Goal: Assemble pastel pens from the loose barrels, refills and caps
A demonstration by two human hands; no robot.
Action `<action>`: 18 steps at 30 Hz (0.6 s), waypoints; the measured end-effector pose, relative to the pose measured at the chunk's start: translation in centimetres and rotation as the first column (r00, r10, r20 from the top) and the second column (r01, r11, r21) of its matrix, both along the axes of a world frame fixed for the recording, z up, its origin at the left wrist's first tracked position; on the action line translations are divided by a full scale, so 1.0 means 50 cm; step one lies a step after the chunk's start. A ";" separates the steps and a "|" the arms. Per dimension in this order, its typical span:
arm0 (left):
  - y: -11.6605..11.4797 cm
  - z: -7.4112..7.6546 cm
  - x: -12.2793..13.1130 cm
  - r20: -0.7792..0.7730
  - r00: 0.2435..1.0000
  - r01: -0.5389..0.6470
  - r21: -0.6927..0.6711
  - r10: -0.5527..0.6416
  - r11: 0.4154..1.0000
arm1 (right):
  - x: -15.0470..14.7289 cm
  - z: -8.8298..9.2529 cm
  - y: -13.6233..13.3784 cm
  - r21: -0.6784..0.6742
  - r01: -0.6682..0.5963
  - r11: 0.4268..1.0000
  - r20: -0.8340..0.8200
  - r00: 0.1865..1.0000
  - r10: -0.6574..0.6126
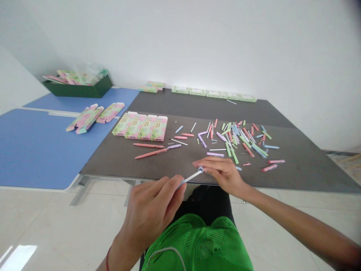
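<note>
My left hand grips a thin white pen barrel near its lower end. My right hand pinches the barrel's pale blue tip at the table's near edge. Beyond my right hand lies a loose scatter of pastel pen parts in pink, green, blue, lilac and white. Two long pink pens lie closer to the left, below a row of printed pink-and-green pen boxes. Both hands hide the middle of the barrel only slightly.
The dark grey table meets a blue table on the left, where flattened printed boxes lie. A dark green tray holds more boxes at the far left. Pale green boxes line the back edge.
</note>
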State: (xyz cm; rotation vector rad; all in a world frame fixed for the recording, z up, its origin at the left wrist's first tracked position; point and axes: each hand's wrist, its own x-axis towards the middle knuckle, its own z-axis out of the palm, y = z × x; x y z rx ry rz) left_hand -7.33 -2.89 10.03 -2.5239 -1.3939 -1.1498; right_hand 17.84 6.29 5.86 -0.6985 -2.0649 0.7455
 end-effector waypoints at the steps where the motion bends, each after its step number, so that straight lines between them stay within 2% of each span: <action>1: 0.000 0.000 0.000 0.006 1.000 -0.001 -0.001 0.001 1.000 | 0.000 0.000 0.000 -0.001 -0.001 1.000 -0.001 1.000 0.001; 10: 0.001 -0.008 -0.006 -0.013 1.000 -0.014 -0.030 0.014 0.999 | 0.000 -0.004 -0.001 -0.001 -0.013 1.000 0.010 1.000 0.013; 18: 0.002 -0.003 -0.004 -0.082 0.996 -0.030 0.054 0.034 0.998 | 0.002 -0.005 0.001 0.031 -0.045 0.998 0.053 0.998 0.043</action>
